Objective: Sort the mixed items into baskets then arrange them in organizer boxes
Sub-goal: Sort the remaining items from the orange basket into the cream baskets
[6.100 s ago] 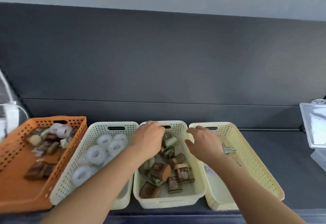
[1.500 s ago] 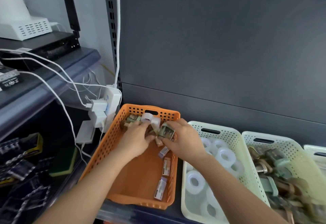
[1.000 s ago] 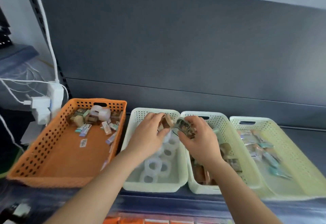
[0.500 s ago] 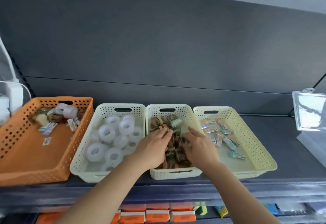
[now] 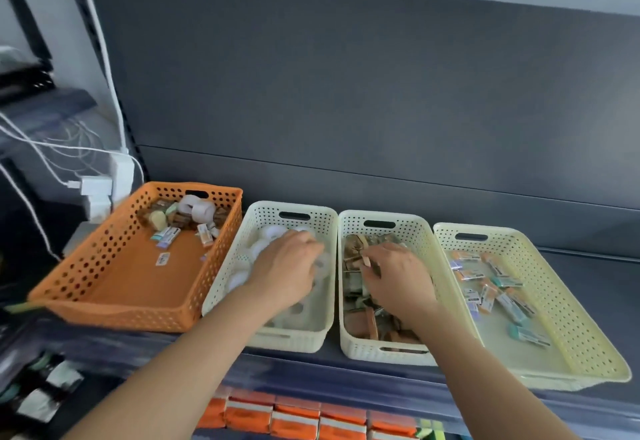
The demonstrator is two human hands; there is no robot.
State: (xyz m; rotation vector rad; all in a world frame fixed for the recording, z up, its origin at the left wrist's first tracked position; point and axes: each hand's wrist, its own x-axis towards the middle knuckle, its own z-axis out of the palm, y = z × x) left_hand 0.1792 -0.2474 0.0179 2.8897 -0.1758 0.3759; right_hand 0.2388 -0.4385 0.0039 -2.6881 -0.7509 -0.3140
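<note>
The orange basket at the left holds mixed items bunched at its far end, among them white tape rolls, brown clips and small packets. Three cream baskets stand to its right. The first cream basket holds white tape rolls, and my left hand hovers over them, palm down with loosely curled fingers and nothing seen in it. The middle cream basket holds brown and green clips. My right hand is above them, fingertips down at a tan clip. The right cream basket holds small packets.
White chargers and cables hang beside the orange basket's far left corner. A dark back panel closes off the shelf behind the baskets. Orange packs fill the lower shelf below the front edge.
Both hands were together over the clip basket. My left hand has since moved left over the tape-roll basket, and my view has turned left, bringing the orange basket back in full.
</note>
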